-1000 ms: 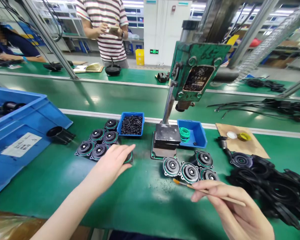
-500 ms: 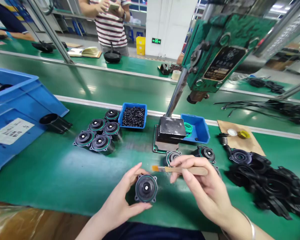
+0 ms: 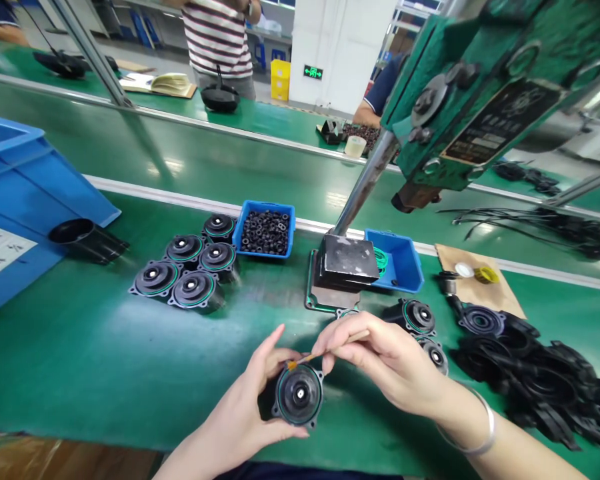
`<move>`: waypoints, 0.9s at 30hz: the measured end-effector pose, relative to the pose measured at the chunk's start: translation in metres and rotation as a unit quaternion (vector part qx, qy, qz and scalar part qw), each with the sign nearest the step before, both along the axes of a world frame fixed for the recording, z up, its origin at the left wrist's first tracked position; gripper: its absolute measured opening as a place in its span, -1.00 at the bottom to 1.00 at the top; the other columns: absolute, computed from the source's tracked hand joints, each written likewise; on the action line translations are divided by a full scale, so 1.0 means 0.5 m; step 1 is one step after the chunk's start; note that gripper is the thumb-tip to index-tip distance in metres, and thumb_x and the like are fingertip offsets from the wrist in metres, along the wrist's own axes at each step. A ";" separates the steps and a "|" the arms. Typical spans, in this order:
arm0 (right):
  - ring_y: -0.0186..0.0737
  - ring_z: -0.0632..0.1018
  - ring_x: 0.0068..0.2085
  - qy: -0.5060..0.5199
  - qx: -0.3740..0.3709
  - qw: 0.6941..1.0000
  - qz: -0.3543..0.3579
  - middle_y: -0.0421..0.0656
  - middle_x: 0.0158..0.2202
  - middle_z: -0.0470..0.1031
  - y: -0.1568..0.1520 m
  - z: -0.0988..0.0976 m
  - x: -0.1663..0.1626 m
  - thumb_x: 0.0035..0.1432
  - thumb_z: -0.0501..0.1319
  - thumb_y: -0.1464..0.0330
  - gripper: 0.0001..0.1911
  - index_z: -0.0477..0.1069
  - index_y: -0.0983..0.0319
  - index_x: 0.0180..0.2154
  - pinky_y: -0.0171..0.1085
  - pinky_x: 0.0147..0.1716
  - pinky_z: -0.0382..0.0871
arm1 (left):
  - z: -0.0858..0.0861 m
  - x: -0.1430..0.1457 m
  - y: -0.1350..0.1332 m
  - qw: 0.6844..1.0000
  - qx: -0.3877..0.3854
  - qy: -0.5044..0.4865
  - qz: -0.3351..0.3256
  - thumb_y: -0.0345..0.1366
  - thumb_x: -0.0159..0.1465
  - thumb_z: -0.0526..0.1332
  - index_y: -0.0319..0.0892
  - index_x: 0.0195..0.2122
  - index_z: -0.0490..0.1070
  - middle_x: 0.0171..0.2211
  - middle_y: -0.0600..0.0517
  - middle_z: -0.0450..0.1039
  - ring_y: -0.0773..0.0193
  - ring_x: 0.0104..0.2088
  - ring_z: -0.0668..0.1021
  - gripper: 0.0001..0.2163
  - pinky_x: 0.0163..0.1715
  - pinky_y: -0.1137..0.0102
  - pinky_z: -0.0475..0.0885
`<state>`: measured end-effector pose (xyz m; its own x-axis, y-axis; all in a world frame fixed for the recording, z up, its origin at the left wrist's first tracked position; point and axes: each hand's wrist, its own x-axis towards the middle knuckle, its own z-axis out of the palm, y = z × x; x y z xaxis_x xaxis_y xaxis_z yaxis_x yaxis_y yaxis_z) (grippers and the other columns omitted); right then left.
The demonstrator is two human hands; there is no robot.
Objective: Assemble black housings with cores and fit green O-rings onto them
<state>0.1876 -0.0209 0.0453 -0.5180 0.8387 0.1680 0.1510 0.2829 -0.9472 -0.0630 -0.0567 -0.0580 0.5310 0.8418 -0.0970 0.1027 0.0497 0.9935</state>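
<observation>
Low in the middle of the head view is a round black housing (image 3: 300, 398) with a green ring around its top and lugs at its rim. My left hand (image 3: 257, 393) grips it from the left, thumb at the near side and fingers at the far side. A small wooden-handled brush (image 3: 330, 348) is pinched in my right hand (image 3: 375, 353). Its orange bristles touch the far left rim of the housing, by the green ring. Partly behind my right hand stand more such housings (image 3: 419, 316).
Several finished-looking housings (image 3: 193, 288) stand left of centre, near a blue bin of small black rings (image 3: 265, 233). A green press (image 3: 480, 113) rises over its base (image 3: 347, 260). Black covers (image 3: 535, 373) pile at right; a large blue crate (image 3: 35, 180) stands left. Another person (image 3: 217, 40) stands across.
My right hand has moved left and down, bringing the brush's bristles from above the bench onto the housing's rim. My left hand still grips the housing. The view has shifted slightly.
</observation>
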 end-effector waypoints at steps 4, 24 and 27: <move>-0.30 0.61 -0.14 -0.063 0.008 0.997 0.039 -0.15 -0.24 0.56 0.018 0.015 -0.007 0.47 0.06 0.40 -0.87 0.36 0.22 -0.05 -0.27 -0.10 0.50 | -0.003 0.001 0.002 1.000 0.024 0.000 -0.002 -0.31 0.11 0.53 0.32 0.41 -0.31 0.16 -0.03 0.41 0.08 0.11 0.55 0.11 0.21 0.08 0.38; -0.29 0.65 -0.10 -0.271 0.198 0.941 -0.034 -0.06 -0.14 0.61 -0.102 0.061 -0.002 0.43 0.10 0.41 -0.86 0.34 0.25 -0.01 -0.40 -0.08 0.56 | -0.022 0.056 -0.050 0.987 0.100 0.034 0.125 -0.21 0.28 0.38 0.11 0.44 -0.30 0.13 -0.09 0.47 0.07 0.13 0.56 -0.08 0.14 0.17 0.48; -0.31 0.66 -0.14 -0.253 0.202 0.945 -0.054 -0.09 -0.21 0.62 -0.127 0.055 -0.009 0.43 0.12 0.39 -0.91 0.36 0.25 -0.08 -0.44 -0.12 0.56 | -0.022 0.065 -0.057 0.980 0.118 0.042 0.153 -0.20 0.29 0.36 0.07 0.45 -0.28 0.12 -0.08 0.48 0.07 0.11 0.56 -0.10 0.13 0.18 0.48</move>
<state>0.1833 -0.0842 0.0726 -0.5324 0.8117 0.2399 0.6037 0.5629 -0.5646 -0.0307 -0.0854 -0.0689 0.2482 0.9648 0.0868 0.2013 -0.1390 0.9696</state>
